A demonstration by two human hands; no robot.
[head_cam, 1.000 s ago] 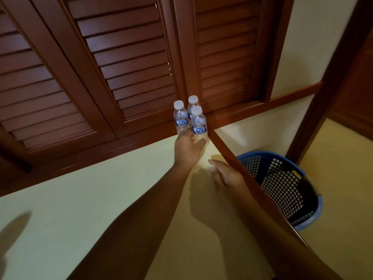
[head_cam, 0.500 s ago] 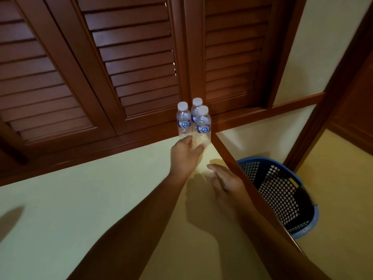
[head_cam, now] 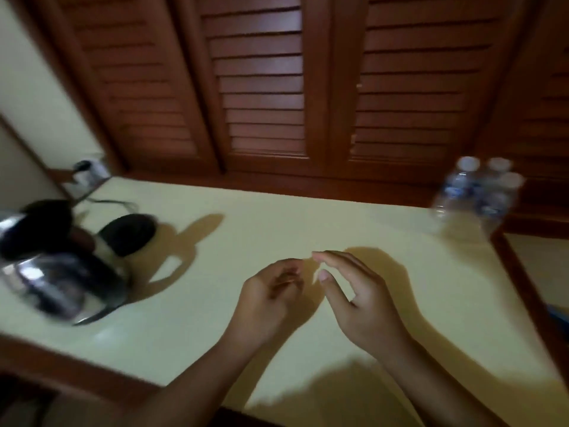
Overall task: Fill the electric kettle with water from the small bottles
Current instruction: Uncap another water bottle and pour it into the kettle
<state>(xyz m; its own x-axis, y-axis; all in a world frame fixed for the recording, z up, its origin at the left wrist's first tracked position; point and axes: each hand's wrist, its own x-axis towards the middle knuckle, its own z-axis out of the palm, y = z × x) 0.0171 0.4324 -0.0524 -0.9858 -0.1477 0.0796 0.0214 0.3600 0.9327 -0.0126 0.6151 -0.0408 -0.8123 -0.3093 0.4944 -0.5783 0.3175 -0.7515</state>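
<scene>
Left hand [head_cam: 268,300] pulled back from bottles [head_cam: 477,192], right hand [head_cam: 360,300] alongside, fingers [head_cam: 335,261] relaxed, empty

Home room: louvred shutters [head_cam: 261,87], counter [head_cam: 308,223], electric kettle [head_cam: 61,272].

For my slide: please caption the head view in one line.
Empty left hand and right hand over the counter, electric kettle far left, three small bottles right.
</scene>
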